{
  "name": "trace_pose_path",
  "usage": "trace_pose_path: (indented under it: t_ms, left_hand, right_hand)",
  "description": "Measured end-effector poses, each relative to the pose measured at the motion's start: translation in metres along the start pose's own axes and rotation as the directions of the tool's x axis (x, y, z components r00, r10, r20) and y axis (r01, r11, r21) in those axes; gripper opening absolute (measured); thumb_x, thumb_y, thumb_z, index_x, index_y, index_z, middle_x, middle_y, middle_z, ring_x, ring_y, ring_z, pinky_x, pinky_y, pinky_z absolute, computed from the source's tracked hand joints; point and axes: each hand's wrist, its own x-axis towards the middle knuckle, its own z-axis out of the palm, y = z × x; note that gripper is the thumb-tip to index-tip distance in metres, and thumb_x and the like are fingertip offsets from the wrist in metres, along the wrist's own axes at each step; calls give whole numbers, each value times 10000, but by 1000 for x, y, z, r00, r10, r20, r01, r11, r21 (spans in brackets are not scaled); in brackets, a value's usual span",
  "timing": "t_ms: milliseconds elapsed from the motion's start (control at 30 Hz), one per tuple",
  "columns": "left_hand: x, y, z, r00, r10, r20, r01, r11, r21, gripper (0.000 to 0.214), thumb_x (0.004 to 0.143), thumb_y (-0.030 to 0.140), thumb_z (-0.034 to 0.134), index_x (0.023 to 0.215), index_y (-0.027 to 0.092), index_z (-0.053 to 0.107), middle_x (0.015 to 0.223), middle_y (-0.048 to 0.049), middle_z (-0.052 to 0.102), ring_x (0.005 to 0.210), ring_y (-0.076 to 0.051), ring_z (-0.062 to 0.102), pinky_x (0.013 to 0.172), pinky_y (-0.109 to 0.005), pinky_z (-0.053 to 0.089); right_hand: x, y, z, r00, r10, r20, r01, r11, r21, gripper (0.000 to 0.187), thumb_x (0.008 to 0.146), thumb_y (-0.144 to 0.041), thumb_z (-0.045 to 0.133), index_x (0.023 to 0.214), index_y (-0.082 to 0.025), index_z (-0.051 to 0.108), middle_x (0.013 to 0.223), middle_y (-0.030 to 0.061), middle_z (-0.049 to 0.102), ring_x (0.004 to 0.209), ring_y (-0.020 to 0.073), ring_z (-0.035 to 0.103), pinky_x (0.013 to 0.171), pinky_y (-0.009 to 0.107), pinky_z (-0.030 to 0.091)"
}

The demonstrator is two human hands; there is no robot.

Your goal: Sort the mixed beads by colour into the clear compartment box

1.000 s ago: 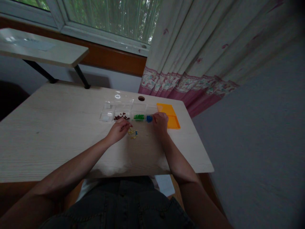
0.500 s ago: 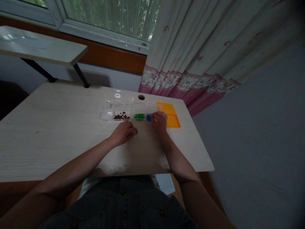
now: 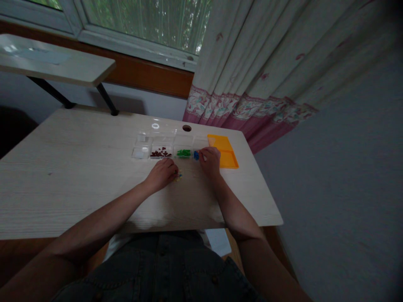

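Note:
A clear compartment box (image 3: pixel 143 144) lies on the wooden table (image 3: pixel 78 176), holding dark red bits (image 3: pixel 160 153), green bits (image 3: pixel 183 153) and blue bits (image 3: pixel 196 155) in separate cells. My left hand (image 3: pixel 163 174) rests knuckles-up over a small pile of yellow and blue bits (image 3: pixel 179 176), fingers curled down onto it. My right hand (image 3: pixel 210 160) sits at the box's right end beside the blue bits, fingers bent and pinched; what they hold is too small to make out.
An orange tray (image 3: pixel 228 154) lies right of the box, near the table's right edge. A cable hole (image 3: pixel 187 128) is behind the box. A second desk (image 3: pixel 56 63), window and curtain (image 3: pixel 252 84) stand beyond.
My left hand slid right onto the small pile, covering most of it. My right hand shifted slightly left toward the blue bits.

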Motion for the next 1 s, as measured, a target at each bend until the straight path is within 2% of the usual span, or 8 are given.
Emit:
trace_pose_path:
  t_ms: [133, 500, 1000]
  left_hand:
    - [0, -1, -2, 999, -32, -10, 32, 999, 3, 199, 868, 343, 646, 989, 185, 634, 966, -89, 589, 967, -255, 528, 866, -384, 428]
    - [-4, -7, -7, 999, -36, 29, 37, 998, -47, 181, 890, 347, 612, 987, 208, 675, 940, -81, 581, 946, -242, 536, 869, -382, 416]
    - [2, 7, 1, 999, -15, 39, 11, 995, 101, 137, 920, 239, 536, 935, 178, 657, 931, -101, 590, 926, -249, 538, 827, -397, 434]
  right_hand:
    - [0, 0, 0, 1000, -5, -3, 5, 1000, 2, 253, 934, -333, 525, 869, -208, 735, 911, 61, 695, 942, 204, 574, 916, 364, 382]
    - [0, -1, 0, 1000, 7, 7, -8, 1000, 15, 241, 931, -332, 535, 874, -219, 739, 916, 61, 691, 950, 209, 571, 916, 377, 382]
    - [-1, -4, -1, 1000, -6, 29, 6, 1000, 1, 257, 938, -329, 521, 867, -208, 736, 923, 66, 694, 949, 206, 579, 914, 360, 387]
